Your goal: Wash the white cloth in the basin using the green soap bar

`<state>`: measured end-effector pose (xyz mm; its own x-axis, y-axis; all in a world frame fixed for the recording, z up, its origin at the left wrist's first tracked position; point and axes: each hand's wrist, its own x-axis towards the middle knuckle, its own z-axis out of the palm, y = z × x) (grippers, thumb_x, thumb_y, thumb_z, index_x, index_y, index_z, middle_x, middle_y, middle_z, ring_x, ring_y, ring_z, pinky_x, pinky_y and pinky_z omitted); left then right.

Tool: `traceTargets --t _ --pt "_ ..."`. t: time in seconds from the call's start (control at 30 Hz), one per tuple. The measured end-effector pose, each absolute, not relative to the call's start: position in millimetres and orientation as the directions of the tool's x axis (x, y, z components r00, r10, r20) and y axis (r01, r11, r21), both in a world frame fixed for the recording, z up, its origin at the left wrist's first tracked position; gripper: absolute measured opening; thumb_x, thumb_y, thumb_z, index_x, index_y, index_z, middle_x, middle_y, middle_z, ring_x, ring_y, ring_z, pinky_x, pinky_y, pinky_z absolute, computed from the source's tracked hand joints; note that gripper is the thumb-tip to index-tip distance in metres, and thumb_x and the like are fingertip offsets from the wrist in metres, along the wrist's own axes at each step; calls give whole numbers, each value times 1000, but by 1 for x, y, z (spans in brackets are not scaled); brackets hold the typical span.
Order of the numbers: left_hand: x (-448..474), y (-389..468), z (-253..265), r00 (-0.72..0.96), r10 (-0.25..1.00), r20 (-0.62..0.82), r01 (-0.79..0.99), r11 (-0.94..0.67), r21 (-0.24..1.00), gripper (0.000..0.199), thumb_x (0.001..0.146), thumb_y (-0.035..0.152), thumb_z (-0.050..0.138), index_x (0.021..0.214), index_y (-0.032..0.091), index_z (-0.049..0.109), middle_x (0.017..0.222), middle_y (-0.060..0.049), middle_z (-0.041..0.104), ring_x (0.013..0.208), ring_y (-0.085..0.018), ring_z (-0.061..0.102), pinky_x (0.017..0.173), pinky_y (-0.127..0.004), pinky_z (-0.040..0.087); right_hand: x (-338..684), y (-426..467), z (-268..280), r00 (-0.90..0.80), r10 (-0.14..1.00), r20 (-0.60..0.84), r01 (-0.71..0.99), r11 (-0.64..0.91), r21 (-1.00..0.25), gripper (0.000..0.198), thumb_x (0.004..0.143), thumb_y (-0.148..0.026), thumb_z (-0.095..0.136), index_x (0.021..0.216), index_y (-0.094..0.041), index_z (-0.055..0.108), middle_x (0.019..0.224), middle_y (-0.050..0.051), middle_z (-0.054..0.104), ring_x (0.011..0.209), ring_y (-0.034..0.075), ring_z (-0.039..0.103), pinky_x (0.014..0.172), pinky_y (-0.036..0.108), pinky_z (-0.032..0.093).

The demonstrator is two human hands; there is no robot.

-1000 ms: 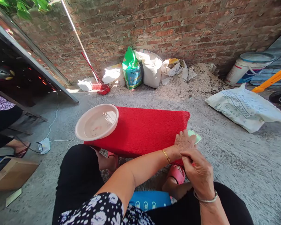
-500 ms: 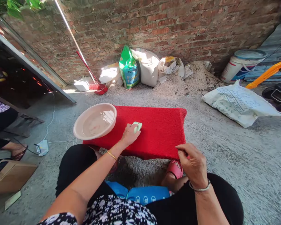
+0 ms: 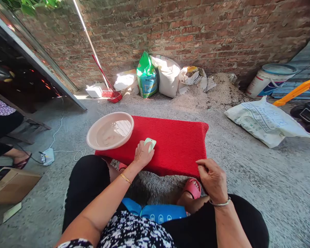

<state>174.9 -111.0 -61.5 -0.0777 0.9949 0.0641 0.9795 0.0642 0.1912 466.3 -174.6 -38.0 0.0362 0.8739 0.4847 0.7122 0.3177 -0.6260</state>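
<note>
A red, towel-like cloth [image 3: 175, 137] is spread over a low bench or table in front of me, its edges hanging down. My left hand [image 3: 143, 155] is closed around a small pale green block with rounded corners [image 3: 151, 144], pressed against the cloth near its middle. Whether the block is a brush or a bar of soap I cannot tell. At the cloth's near right corner, my right hand [image 3: 213, 177] has its fingers curled, with thumb and index finger pinching the edge. A pale pink basin [image 3: 91, 137] of water stands on the cloth's left end.
Against the brick wall stand a green-blue sack [image 3: 147, 84], a white sack [image 3: 169, 77] and a red dustpan [image 3: 115, 98]. A white bag [image 3: 266, 120] lies right, near a bucket [image 3: 268, 81]. Another person's leg [image 3: 5, 131], a power strip [image 3: 48, 156] and a cardboard box [image 3: 14, 186] are left.
My left hand has drawn the green block slightly toward me over the cloth. My right hand stays at the corner. The whole view has shifted a little.
</note>
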Motion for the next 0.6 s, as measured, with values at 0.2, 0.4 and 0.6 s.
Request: traceTargets --t 0.2,0.4,0.6 --pt "183 -115 -62 -94 991 92 987 80 139 40 86 39 53 125 30 56 117 -9 49 104 -24 50 88 -36 43 465 -170 -38 19 889 458 714 308 -628 20 85 -22 46 82 -22 66 82 2 68 76 15 64 72 27 47" --pt "192 -116 -61 -113 990 84 983 99 156 41 84 36 56 124 27 57 119 -11 49 107 -27 49 90 -40 43 463 -166 -44 3 910 414 711 289 -641 19 84 -22 47 84 -21 67 84 2 68 78 16 63 75 28 46" --pt "225 -159 -45 312 948 -63 852 -249 461 41 81 35 59 122 30 57 115 -5 51 102 -19 53 92 -31 45 462 -157 -55 -22 928 372 729 270 -630 21 84 -23 46 83 -20 66 82 3 66 75 16 61 75 30 46"
